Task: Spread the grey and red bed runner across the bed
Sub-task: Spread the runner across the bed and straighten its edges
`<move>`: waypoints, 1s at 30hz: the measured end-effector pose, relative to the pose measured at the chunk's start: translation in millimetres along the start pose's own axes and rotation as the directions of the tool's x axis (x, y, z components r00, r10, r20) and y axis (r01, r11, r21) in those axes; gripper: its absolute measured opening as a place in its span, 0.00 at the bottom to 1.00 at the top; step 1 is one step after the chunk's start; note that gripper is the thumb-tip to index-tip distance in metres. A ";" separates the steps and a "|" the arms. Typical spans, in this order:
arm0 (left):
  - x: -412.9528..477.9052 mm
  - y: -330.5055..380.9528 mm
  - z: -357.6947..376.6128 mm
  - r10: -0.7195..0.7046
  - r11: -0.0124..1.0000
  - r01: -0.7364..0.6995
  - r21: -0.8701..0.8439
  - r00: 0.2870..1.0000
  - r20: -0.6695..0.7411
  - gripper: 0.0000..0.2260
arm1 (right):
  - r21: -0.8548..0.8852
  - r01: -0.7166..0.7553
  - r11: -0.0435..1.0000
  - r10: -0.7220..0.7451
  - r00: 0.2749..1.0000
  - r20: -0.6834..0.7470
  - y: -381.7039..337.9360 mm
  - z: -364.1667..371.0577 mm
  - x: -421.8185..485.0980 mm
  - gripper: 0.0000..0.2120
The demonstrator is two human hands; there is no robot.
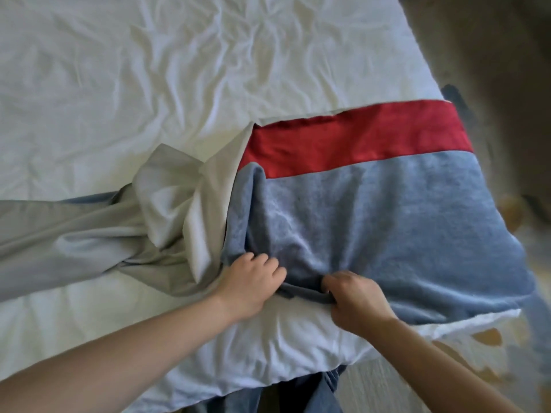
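Note:
The bed runner lies across the near end of the bed. Its right half is flat, grey plush with a red band along the far side, and it drapes over the bed's right edge. Its left half is bunched and twisted, showing pale grey lining, and trails off to the left edge of view. My left hand grips the runner's near hem where the bunching starts. My right hand pinches the same hem a short way to the right. The hem is rolled between the two hands.
A wrinkled white sheet covers the bed. The bed's right edge runs diagonally from top centre to lower right, with blurred floor beyond. The near corner of the bed sits just below my hands, and my legs in blue trousers stand against it.

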State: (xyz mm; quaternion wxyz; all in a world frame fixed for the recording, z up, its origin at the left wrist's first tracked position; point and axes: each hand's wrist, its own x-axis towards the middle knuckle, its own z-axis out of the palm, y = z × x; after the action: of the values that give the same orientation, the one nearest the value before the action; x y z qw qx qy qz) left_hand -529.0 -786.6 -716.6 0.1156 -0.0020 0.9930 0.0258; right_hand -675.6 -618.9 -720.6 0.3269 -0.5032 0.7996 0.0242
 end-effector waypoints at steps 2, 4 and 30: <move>-8.8 1.2 0.0 -0.065 0.997 0.060 -0.043 0.990 -0.126 0.10 | 0.007 -0.029 1.000 0.029 1.000 -0.005 -3.0 -8.1 2.0 0.10; -20.8 -2.9 0.7 -0.155 0.986 0.134 -0.097 0.951 -0.266 0.15 | 0.027 -0.004 1.000 0.006 0.997 -0.079 -12.8 -18.9 6.7 0.10; -113.5 -317.9 -70.7 -0.659 0.752 0.644 -0.140 0.737 -0.153 0.17 | -0.075 0.136 0.988 -0.155 0.886 -0.438 -220.1 -116.6 234.8 0.09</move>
State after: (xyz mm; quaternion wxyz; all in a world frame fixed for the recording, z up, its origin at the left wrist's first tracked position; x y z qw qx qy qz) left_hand -431.6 -1108.0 -637.9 0.0208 -0.3561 0.9340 0.0220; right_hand -618.8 -955.4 -693.6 0.1270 -0.5607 0.8122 -0.0986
